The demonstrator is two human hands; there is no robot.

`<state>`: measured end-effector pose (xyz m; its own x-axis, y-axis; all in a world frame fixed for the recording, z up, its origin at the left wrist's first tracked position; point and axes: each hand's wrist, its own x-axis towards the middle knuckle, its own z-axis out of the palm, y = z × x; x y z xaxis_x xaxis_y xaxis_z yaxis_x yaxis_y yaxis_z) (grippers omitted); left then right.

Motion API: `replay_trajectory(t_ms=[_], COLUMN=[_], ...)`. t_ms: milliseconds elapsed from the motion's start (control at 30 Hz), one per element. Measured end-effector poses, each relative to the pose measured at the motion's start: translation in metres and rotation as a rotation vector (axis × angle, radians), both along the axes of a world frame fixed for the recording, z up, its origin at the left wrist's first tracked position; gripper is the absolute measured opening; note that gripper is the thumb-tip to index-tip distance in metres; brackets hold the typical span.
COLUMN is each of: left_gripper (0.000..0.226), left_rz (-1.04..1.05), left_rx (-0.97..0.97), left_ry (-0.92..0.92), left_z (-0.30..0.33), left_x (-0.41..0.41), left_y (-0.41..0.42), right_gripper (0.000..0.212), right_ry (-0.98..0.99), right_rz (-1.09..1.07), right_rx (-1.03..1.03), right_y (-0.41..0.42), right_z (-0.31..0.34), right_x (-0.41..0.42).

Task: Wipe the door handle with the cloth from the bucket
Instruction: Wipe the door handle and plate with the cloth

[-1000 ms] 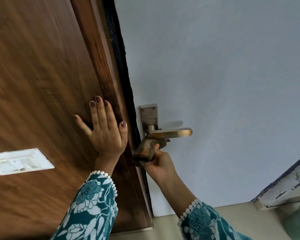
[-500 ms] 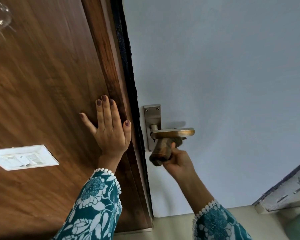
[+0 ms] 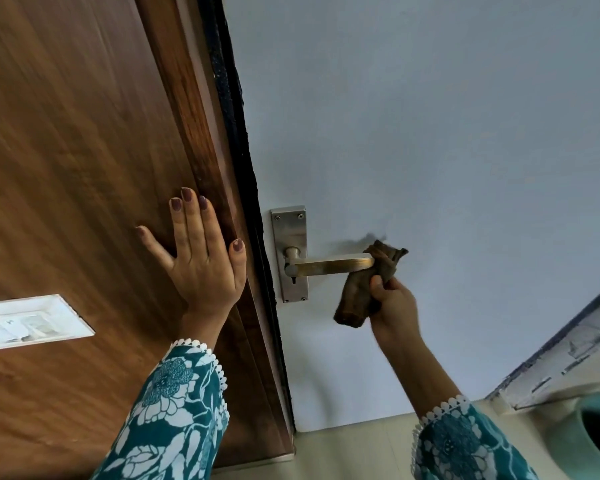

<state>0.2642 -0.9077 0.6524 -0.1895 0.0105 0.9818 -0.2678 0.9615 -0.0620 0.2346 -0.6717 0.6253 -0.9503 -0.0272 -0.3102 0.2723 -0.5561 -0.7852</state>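
A brass lever door handle on a steel backplate sticks out to the right from the pale blue door. My right hand is closed around a brown cloth, which wraps over the outer tip of the lever and hangs below it. My left hand lies flat with fingers spread on the wooden frame left of the handle. The rim of a green bucket shows at the bottom right.
A white switch plate sits on the brown wooden panel at the left. A dark gap runs between frame and door. A worn white ledge slants at the lower right above the pale floor.
My right hand has slid the cloth rightward along the lever, from under its base near the backplate out to its tip. My left hand stays pressed on the frame.
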Motion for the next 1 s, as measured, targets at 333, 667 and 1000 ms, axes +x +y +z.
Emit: replay_trajectory(t_ms=[333, 667, 1000], left_gripper=[0.058, 0.058, 0.057], left_rz=[0.015, 0.010, -0.015], left_rx=[-0.003, -0.005, -0.030], left_ry=[-0.024, -0.003, 0.024], left_z=[0.002, 0.000, 0.000], left_x=[0.004, 0.001, 0.000], left_y=[0.000, -0.001, -0.001], right_gripper=[0.027, 0.024, 0.022], right_ry=[-0.271, 0.371, 0.691], right_rz=[0.190, -0.224, -0.439], right_rx=[-0.391, 0.514, 0.983], right_y=[-0.033, 0.040, 0.001], right_z=[0.002, 0.006, -0.017], right_x=[0.014, 0.013, 0.008])
